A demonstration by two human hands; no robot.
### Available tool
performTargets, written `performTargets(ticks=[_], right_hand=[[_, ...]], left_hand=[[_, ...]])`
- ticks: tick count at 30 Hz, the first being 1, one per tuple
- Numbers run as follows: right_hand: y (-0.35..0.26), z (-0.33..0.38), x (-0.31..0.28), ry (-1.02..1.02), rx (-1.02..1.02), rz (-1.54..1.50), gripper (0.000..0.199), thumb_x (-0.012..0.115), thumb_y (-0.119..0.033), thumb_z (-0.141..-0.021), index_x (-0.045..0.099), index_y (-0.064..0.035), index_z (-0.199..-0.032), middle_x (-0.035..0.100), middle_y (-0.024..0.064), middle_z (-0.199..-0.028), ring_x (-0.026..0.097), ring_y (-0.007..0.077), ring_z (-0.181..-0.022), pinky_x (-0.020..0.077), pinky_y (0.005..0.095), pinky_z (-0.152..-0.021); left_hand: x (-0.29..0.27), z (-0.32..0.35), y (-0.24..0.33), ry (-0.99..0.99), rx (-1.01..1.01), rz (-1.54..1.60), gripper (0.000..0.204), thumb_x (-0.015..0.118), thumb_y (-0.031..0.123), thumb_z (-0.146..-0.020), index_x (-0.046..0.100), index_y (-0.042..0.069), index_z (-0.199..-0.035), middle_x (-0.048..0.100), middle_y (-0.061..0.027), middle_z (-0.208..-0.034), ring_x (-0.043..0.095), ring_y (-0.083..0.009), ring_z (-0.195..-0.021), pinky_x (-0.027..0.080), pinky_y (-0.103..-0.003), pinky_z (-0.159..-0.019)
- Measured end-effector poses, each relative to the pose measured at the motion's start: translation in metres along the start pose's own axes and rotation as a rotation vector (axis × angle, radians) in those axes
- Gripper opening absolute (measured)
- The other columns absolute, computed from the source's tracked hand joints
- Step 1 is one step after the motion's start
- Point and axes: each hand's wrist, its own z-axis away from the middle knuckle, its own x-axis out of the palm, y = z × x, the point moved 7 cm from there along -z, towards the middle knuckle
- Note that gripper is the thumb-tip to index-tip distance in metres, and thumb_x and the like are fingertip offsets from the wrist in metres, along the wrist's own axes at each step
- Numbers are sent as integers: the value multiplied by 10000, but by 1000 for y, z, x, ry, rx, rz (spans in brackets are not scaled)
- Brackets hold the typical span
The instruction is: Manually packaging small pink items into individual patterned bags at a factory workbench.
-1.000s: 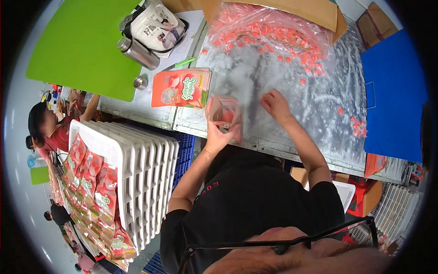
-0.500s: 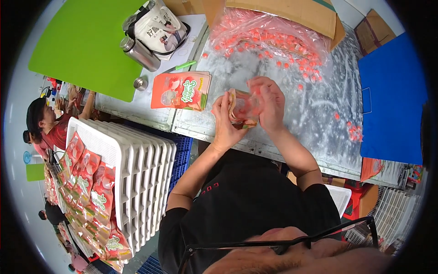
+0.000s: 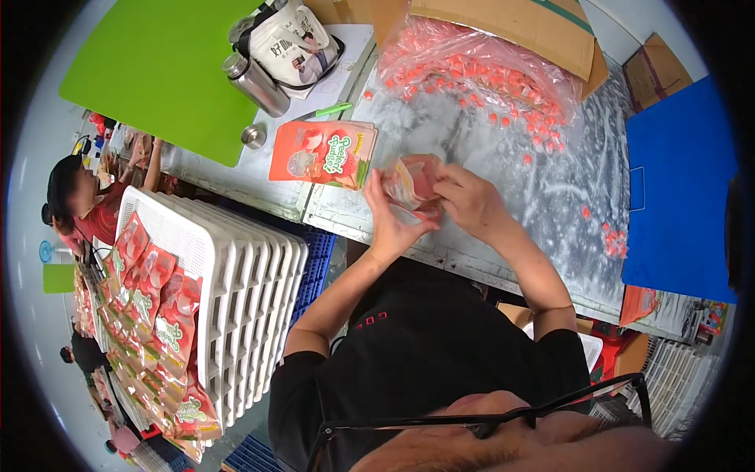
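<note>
Over the near edge of the metal worktable, my left hand point(image 3: 391, 228) grips a red candy pouch point(image 3: 414, 179) from its left side, fingers wrapped round it. The pouch is spread at its mouth, showing a pale, see-through inside. My right hand point(image 3: 477, 203) pinches the pouch's right edge with bent fingers. Whether anything lies at the bottom of the pouch I cannot tell. Just left of my hands, a flat stack of the same red pouches point(image 3: 314, 157) rests on the table. Farther off, small red pieces point(image 3: 503, 94) spill from a clear plastic bag point(image 3: 472, 39) in a cardboard box point(image 3: 503, 20).
Stacked white crates point(image 3: 244, 275) stand at my left, filled pouches point(image 3: 177, 322) lying on top. Behind the pouch stack are a green-handled knife point(image 3: 334, 109), a steel bottle point(image 3: 255, 85), its cap point(image 3: 253, 136) and a white bag point(image 3: 292, 49). Green point(image 3: 165, 71) and blue point(image 3: 676, 189) panels flank the table.
My right hand, blurred over the pouch before, has come to pinch its right edge. The pouch has tilted, and the whole view has shifted slightly.
</note>
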Motion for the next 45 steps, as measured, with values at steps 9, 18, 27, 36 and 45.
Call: performTargets(ticks=[9, 18, 27, 36, 45], right_hand=[[-55, -14, -26, -65, -336, 306, 277, 728, -95, -700, 646, -46, -959, 647, 47, -1058, 625, 233, -975, 544, 351, -753], [-41, -14, 39, -738, -169, 172, 97, 631, -53, -770, 675, 15, -823, 691, 177, -876, 663, 320, -916, 554, 417, -694], [-27, -27, 43, -738, -201, 232, 132, 685, -95, -755, 713, -45, -874, 715, 130, -847, 698, 335, -787, 565, 422, -690], [55, 20, 36, -139, 678, -894, 209, 686, -149, -924, 702, -3, -1072, 692, 22, -901, 645, 114, -888, 506, 259, -816], [61, 41, 69, 361, 644, -1133, 123, 632, -107, -978, 696, -3, -1000, 657, -37, -923, 556, 43, -827, 459, 218, -750]], left_hand=[[-1, -23, -25, -768, -208, 542, 1026, 914, 55, -617, 387, 22, -1498, 575, -97, -1385, 555, -165, -1214, 481, -326, -989], [9, -7, -14, -514, -186, 503, 764, 852, 35, -713, 533, 42, -1407, 689, -83, -1201, 622, -107, -984, 522, -299, -882], [9, -17, -5, -492, -252, 331, 567, 785, -46, -750, 599, -44, -1286, 726, -71, -1067, 658, -118, -976, 532, -277, -855], [-9, -19, -14, -283, -314, 618, 297, 767, 10, -813, 700, -33, -1099, 721, -54, -1052, 655, -125, -943, 542, -292, -848], [-1, -14, -36, -332, -559, 820, 217, 690, 3, -896, 693, -21, -1111, 696, -72, -1094, 650, -142, -957, 533, -318, -880]])
